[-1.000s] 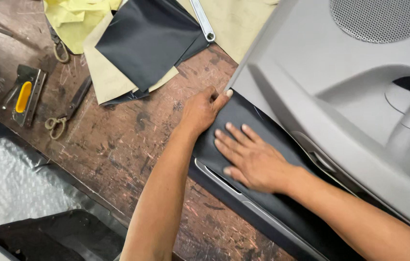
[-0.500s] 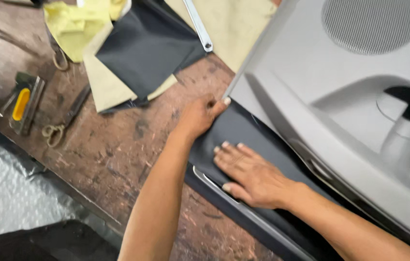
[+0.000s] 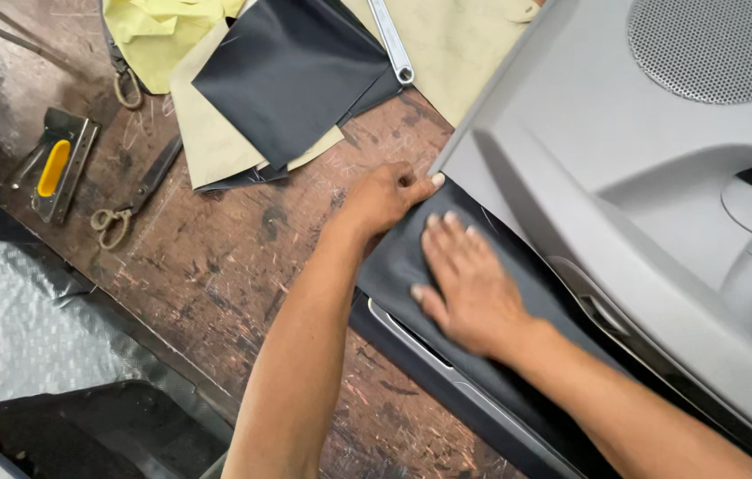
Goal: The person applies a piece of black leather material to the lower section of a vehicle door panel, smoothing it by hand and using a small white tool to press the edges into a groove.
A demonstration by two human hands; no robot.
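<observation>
Grey door panel (image 3: 660,222) is lying on the scratched wooden bench (image 3: 216,266), with a strip of black vinyl (image 3: 394,266) running along its lower edge. Right hand (image 3: 469,288) is flat on the vinyl, fingers spread, palm down, not gripping anything. Left hand (image 3: 385,195) is curled up at the top corner of the vinyl right where it meets the panel edge, fingertips pinching or tucking it, can't tell which. Up top there's a loose black sheet (image 3: 292,75) on tan backing, yellow foam (image 3: 159,31) and a wrench (image 3: 391,40). Staple gun (image 3: 57,164) and scissors (image 3: 132,200) sit well off to the left
</observation>
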